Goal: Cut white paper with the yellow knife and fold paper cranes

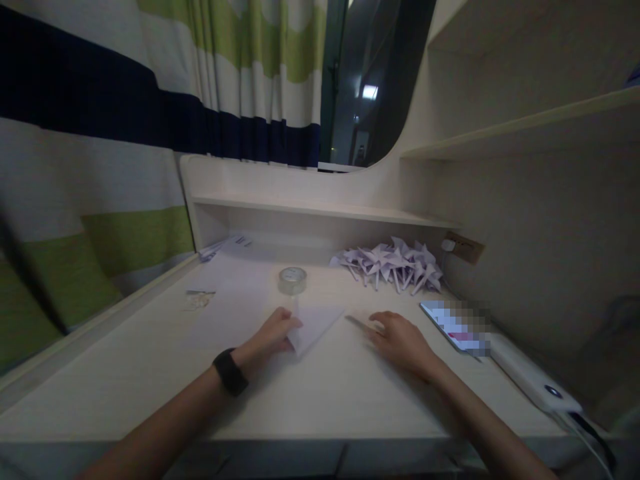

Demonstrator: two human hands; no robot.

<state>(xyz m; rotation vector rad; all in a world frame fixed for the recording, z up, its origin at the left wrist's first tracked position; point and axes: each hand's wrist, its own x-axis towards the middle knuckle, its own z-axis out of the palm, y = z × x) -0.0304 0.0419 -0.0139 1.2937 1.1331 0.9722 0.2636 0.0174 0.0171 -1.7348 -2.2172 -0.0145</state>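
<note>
Folded paper (320, 325): pale, triangular, near the middle of the desk (350, 407).
Sharp corner (340, 311): aimed between 1 and 2 o'clock.
Long axis: slanted from between 7 and 8 o'clock to between 1 and 2, along the near edge.
Paper to hands: at 3 o'clock from the left hand (277, 333), touching the thumb; at 9 o'clock from the right hand (400, 341), well apart from it.
Left hand: pinching the folded paper by its 9 o'clock side, with thumb above and fingers partly hidden.
Right hand: pinching a thin tool (361, 325) between thumb and fingers.
Thin tool: pointed toward 10 o'clock, ending just beside the sharp corner, with a visible gap between; too blurred to tell what kind.
Tape roll (293, 280): lying flat at 1 o'clock from the left hand.
Paper pinwheels (393, 263): heaped together at 12 o'clock from the right hand.
Paper sheet (235, 287): spread flat at 10 o'clock from the left hand.
Phone (445, 323): lit, near 3 o'clock from the right hand.
White device (530, 373): laid lengthwise between 3 and 4 o'clock from the right hand.
Black band (230, 371): fastened around the left wrist.
</note>
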